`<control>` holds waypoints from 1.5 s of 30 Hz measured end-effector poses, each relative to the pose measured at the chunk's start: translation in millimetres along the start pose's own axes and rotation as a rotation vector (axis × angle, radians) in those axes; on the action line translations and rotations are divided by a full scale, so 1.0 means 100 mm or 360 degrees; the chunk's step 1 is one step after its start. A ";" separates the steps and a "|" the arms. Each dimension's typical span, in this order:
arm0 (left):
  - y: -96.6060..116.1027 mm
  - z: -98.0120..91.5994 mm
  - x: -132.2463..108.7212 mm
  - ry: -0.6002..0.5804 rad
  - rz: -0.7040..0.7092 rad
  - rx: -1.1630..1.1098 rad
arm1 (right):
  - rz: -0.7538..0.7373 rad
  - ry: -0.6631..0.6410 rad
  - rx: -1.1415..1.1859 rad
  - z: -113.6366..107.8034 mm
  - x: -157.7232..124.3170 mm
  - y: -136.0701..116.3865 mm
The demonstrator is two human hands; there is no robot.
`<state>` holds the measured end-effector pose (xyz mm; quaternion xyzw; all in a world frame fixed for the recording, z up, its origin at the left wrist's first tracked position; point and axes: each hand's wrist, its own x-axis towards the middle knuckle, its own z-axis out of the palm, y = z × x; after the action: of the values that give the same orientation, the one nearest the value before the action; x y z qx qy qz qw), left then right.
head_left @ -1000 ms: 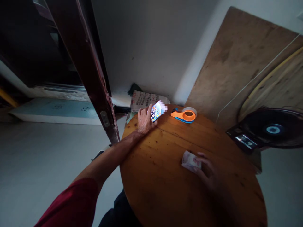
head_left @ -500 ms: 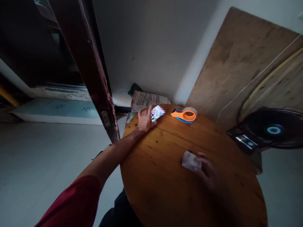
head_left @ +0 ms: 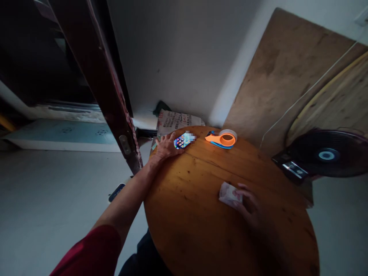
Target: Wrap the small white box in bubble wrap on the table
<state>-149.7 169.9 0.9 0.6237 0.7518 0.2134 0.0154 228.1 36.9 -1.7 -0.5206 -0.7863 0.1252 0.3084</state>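
My left hand (head_left: 165, 147) is at the far left edge of the round wooden table (head_left: 198, 172), its fingers and thumb around the near end of a smartphone (head_left: 182, 141). The phone's lit screen faces up and shows app icons; its far end is pixelated. On the right, my right hand (head_left: 250, 205), dim in shadow, grips the side of a small whitish packet (head_left: 228, 194) with pinkish print, low over the tabletop. Whether the packet rests on the wood I cannot tell. An orange and blue tape dispenser (head_left: 220, 138) with a roll of tape lies beyond both hands.
A printed sack or carton (head_left: 172, 122) sits behind the table against the wall. To the right are a round black appliance (head_left: 327, 153) and leaning wooden boards (head_left: 276, 65) with a cord. A dark door frame (head_left: 94, 76) stands at the left.
My left hand and the phone have shifted slightly left and lower, and more of the screen shows. My right hand keeps its hold on the packet. The whole view has drifted slightly.
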 end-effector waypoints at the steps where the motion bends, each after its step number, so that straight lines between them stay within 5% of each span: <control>1: -0.03 0.00 0.01 -0.0044 0.0000 -0.0002 | -0.0001 -0.0012 0.0003 0.00 0.00 0.00; 6: -0.07 0.02 0.05 -0.0121 0.0060 -0.0002 | -0.0044 0.0002 -0.0020 0.00 0.01 0.05; 14: -0.03 0.15 0.07 0.0146 0.0197 0.0001 | 0.0016 0.0017 0.0027 -0.05 0.03 -0.18; 19: 0.00 0.08 0.00 0.0473 0.0281 -0.0131 | 0.0067 0.0039 0.0156 -0.05 0.03 -0.29; 24: 0.12 -0.01 -0.12 0.0494 0.0367 -0.0163 | 0.0079 0.0078 0.0224 -0.04 0.03 -0.34; 31: 0.66 -0.23 -0.37 0.0181 0.0724 -0.0223 | 0.0107 0.0088 0.0316 -0.02 0.02 -0.29; 34: 0.99 -0.25 -0.62 -0.0071 0.0807 -0.0609 | 0.0098 0.0097 0.0342 -0.04 0.01 -0.29; 39: 1.44 -0.04 -1.04 -0.0649 0.0441 -0.1417 | 0.0242 0.0155 0.0467 -0.04 0.00 -0.28; 45: 1.59 0.22 -1.22 -0.0790 0.0234 -0.1695 | 0.0237 0.0183 0.0586 -0.06 -0.01 -0.26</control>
<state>32.0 82.0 4.9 0.6119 0.4700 0.4096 0.4868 212.9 23.8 15.5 -0.5183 -0.6906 0.2595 0.4326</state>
